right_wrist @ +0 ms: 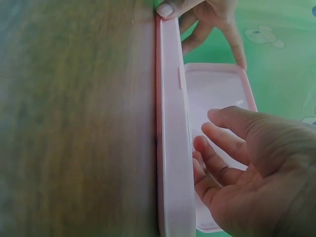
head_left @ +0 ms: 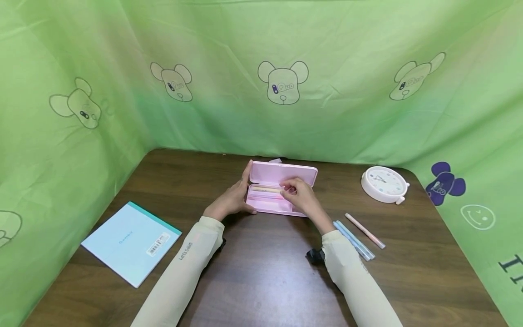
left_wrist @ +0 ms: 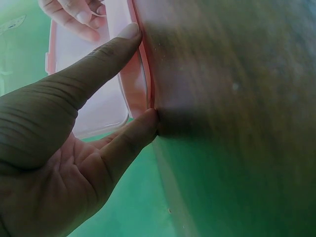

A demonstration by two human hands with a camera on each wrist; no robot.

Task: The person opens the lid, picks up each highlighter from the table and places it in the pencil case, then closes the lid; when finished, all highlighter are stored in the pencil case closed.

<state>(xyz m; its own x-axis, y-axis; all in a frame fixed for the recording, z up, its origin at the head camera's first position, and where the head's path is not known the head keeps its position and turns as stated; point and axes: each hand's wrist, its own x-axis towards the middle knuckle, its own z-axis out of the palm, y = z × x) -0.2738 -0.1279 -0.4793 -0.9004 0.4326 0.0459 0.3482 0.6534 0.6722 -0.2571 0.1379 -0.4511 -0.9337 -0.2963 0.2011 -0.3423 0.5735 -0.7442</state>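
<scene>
A pink pencil case [head_left: 267,206] stands on the table with its lid [head_left: 282,171] raised. Inside lie a pale yellow pen [head_left: 263,189] and something pinkish beside it, partly hidden by my right hand. My left hand [head_left: 234,197] holds the left end of the case, thumb at its front edge and a finger up by the lid; the left wrist view shows the thumb [left_wrist: 106,57] against the case's side. Over the case's right part is my right hand [head_left: 300,195], fingers loosely bent into it. In the right wrist view its fingers [right_wrist: 222,163] show nothing between them.
Blue pens [head_left: 353,240] and a pink pen [head_left: 365,230] lie right of my right forearm. A white round clock [head_left: 384,184] sits at the back right. On the left lies a light blue notebook [head_left: 128,243]. A small pale object [head_left: 275,161] shows behind the lid.
</scene>
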